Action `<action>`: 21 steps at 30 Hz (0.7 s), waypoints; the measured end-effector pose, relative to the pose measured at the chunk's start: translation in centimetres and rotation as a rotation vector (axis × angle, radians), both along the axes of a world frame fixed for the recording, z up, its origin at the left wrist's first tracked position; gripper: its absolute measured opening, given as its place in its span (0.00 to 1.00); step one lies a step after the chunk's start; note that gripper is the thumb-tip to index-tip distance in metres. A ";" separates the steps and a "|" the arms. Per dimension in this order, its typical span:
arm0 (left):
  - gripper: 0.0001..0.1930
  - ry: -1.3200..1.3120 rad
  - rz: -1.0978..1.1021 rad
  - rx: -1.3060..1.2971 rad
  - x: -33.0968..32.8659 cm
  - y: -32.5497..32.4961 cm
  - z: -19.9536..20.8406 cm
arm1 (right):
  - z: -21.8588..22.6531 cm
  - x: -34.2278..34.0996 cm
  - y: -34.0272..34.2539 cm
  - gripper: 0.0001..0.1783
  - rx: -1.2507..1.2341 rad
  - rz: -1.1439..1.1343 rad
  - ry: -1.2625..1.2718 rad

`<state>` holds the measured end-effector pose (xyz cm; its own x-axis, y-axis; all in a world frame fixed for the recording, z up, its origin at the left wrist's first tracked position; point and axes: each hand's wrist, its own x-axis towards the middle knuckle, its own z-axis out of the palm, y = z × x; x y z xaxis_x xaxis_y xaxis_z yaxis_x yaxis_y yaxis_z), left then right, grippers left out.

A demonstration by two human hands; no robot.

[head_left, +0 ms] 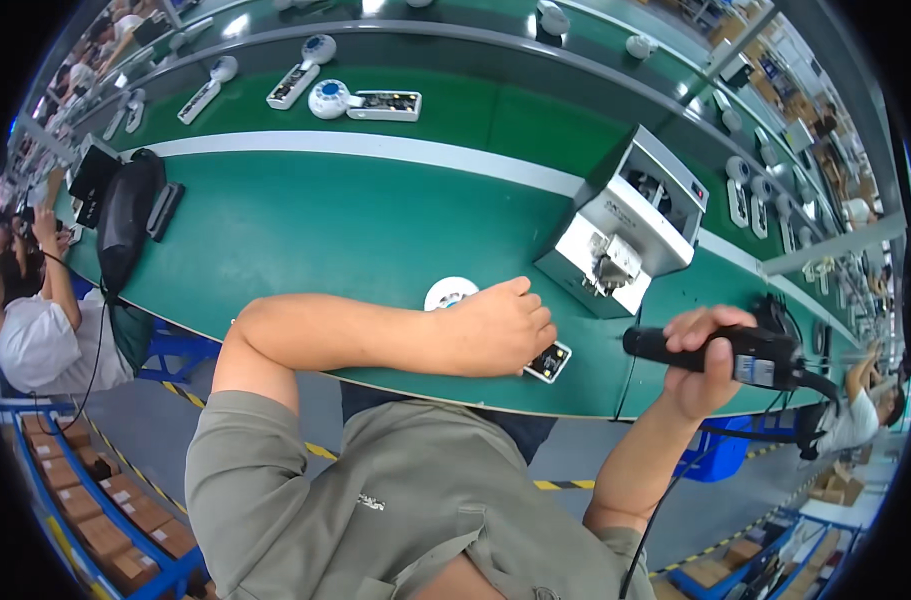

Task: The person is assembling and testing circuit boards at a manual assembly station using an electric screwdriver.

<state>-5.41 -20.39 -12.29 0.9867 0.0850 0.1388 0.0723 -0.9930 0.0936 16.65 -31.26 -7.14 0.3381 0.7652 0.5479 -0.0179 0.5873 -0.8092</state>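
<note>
My left hand is closed over the middle of a white device lying near the table's front edge. Its round white head shows on the left of the hand, and its rectangular end with exposed electronics on the right. The fingers hide the part between. In my right hand is a black electric screwdriver, held roughly level above the table, its tip pointing left and its cord leaving on the right. The tip is apart from the device. Just beyond both hands stands a grey screw feeder.
More white devices lie on the green conveyor behind a pale rail. A black bag lies at the table's left. Co-workers sit at both sides, one in a white top. Cartons fill a blue rack at lower left.
</note>
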 end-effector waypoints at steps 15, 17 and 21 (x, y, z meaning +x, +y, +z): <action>0.19 -0.120 0.033 -0.165 -3.5 1.7 -1.4 | 2.7 -1.4 5.2 0.15 0.137 0.172 -0.161; 0.18 -0.098 0.028 -0.194 -3.5 1.9 -1.6 | 2.5 -1.7 5.4 0.15 0.097 0.188 -0.158; 0.16 -0.095 0.012 -0.167 -3.7 2.1 -1.9 | 1.7 -3.5 5.0 0.17 0.082 0.315 0.056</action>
